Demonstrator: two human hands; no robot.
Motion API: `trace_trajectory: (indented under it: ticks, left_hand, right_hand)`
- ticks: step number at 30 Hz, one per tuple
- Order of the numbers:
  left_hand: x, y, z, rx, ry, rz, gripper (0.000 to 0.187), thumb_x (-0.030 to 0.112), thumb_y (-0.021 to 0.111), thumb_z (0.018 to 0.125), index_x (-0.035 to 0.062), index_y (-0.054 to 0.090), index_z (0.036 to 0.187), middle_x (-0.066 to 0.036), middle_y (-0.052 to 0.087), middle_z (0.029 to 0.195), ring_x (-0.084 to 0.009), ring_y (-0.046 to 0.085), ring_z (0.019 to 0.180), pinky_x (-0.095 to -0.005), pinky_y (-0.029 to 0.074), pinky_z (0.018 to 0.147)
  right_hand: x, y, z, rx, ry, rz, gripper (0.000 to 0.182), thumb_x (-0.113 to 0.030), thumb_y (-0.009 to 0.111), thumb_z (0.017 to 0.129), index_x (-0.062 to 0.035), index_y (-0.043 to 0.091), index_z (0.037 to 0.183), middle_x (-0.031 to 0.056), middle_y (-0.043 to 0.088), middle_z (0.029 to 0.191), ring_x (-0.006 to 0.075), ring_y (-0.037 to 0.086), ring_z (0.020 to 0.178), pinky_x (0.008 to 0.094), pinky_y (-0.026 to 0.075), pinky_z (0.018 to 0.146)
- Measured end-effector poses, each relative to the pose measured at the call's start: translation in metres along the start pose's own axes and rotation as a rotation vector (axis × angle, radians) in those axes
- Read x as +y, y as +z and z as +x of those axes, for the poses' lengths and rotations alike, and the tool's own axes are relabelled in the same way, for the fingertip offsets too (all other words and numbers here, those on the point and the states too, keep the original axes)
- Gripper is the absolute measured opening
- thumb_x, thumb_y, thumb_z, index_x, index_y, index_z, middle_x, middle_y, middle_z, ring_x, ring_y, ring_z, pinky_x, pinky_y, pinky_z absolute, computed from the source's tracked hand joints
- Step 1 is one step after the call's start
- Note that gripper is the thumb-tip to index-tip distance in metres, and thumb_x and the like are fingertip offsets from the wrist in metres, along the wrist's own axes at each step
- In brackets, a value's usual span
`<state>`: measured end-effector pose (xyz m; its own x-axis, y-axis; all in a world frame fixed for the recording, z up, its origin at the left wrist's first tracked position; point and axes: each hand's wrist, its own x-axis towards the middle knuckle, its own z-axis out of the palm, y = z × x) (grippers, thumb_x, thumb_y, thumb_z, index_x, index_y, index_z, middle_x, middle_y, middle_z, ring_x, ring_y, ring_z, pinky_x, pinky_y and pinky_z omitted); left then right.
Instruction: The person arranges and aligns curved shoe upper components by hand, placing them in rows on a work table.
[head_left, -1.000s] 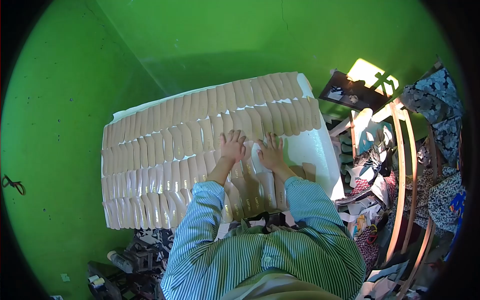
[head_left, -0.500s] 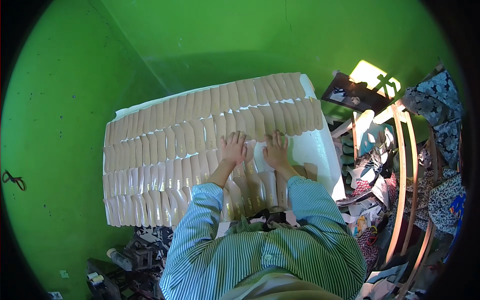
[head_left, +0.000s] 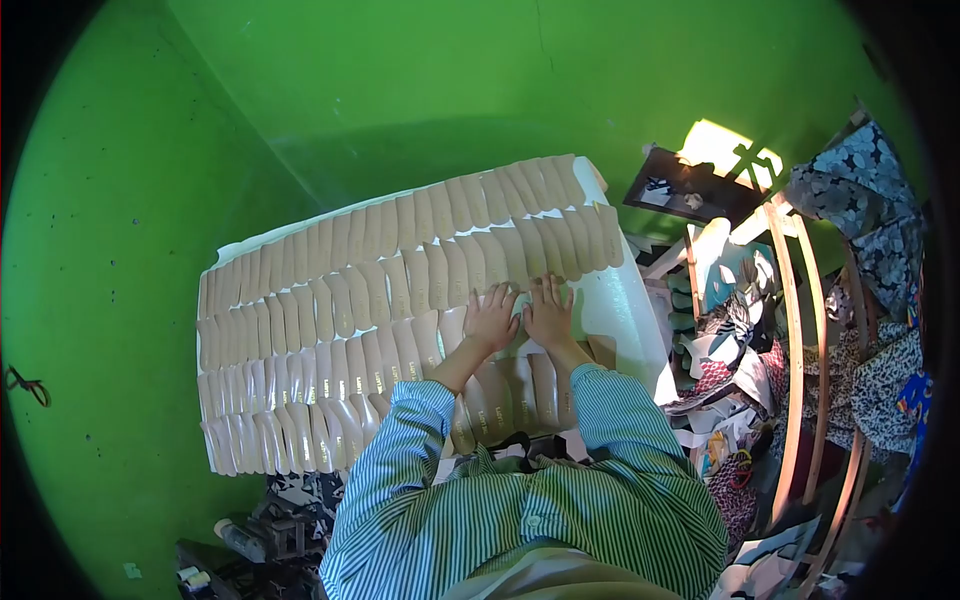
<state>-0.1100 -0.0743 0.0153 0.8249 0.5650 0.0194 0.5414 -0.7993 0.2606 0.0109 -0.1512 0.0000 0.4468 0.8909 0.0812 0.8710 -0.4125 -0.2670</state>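
Rows of overlapping beige shoe insoles [head_left: 437, 270] lie on a white board [head_left: 630, 310]; several in the nearer rows bear gold lettering. My left hand [head_left: 491, 320] rests palm down at the right end of the third row, fingers stretched out and pointing away from me. Close beside it, my right hand [head_left: 548, 314] lies flat too, its fingertips near the lower edge of the second row. The thumbs almost meet. Whatever is directly under the palms is hidden. My forearms cover part of the nearest row.
Green walls [head_left: 400, 80] stand behind and to the left of the board. On the right are wooden rails [head_left: 790, 350], patterned fabric [head_left: 875, 190] and a heap of scraps [head_left: 740, 350]. A dark framed panel [head_left: 690, 190] sits at the back right. Clutter [head_left: 265, 530] lies below left.
My hands have come closer together, the left one shifting right along the third row. The view has shifted, so the board appears further left and lower.
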Motion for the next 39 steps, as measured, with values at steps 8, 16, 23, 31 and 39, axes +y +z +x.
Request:
trace_trajectory:
  ticks: [8,16,23,31,39]
  left_hand:
    - [0.021,0.014,0.021,-0.053,0.034,0.041,0.058,0.033,0.043,0.083,0.0151,0.023,0.135,-0.006,0.020,0.142,-0.0226,0.017,0.132,-0.0599,0.009,0.100]
    - [0.029,0.019,0.031,-0.125,-0.032,0.053,0.058,0.038,0.037,0.085,0.0172,0.021,0.137,-0.007,0.015,0.144,-0.0231,0.015,0.132,-0.0607,0.006,0.100]
    - [0.022,0.004,-0.015,0.050,-0.189,-0.164,0.062,0.037,0.044,0.083,0.0173,0.020,0.137,-0.015,0.013,0.143,-0.0313,0.012,0.132,-0.0598,0.008,0.099]
    - [0.012,-0.008,-0.134,0.111,-0.288,-0.194,0.060,0.025,0.056,0.072,0.0122,0.035,0.126,-0.017,0.030,0.130,-0.0335,0.026,0.123,-0.0606,0.017,0.095]
    - [0.042,0.010,-0.163,0.020,0.023,0.009,0.060,0.030,0.059,0.071,0.0143,0.039,0.124,-0.014,0.031,0.132,-0.0293,0.027,0.125,-0.0593,0.017,0.096]
  right_hand:
    - [0.036,-0.009,0.007,-0.010,0.086,-0.043,0.052,-0.031,0.041,0.084,-0.0106,0.031,0.131,0.0103,0.021,0.142,0.0250,0.014,0.132,0.0534,0.006,0.103]
    - [0.047,-0.014,0.005,-0.080,0.016,0.006,0.051,-0.032,0.039,0.085,-0.0124,0.032,0.132,0.0107,0.022,0.141,0.0259,0.014,0.132,0.0549,0.005,0.103]
    - [0.031,-0.029,-0.030,-0.076,0.004,0.087,0.053,-0.033,0.040,0.085,-0.0140,0.029,0.134,0.0103,0.020,0.142,0.0248,0.014,0.133,0.0536,0.005,0.103]
    - [0.000,-0.023,-0.118,-0.204,-0.174,0.077,0.059,-0.028,0.045,0.078,-0.0121,0.030,0.133,0.0130,0.022,0.141,0.0274,0.018,0.131,0.0584,0.006,0.100]
    - [-0.011,-0.001,-0.132,-0.070,-0.174,0.038,0.059,-0.027,0.048,0.076,-0.0097,0.034,0.130,0.0140,0.025,0.139,0.0272,0.018,0.131,0.0591,0.008,0.100]
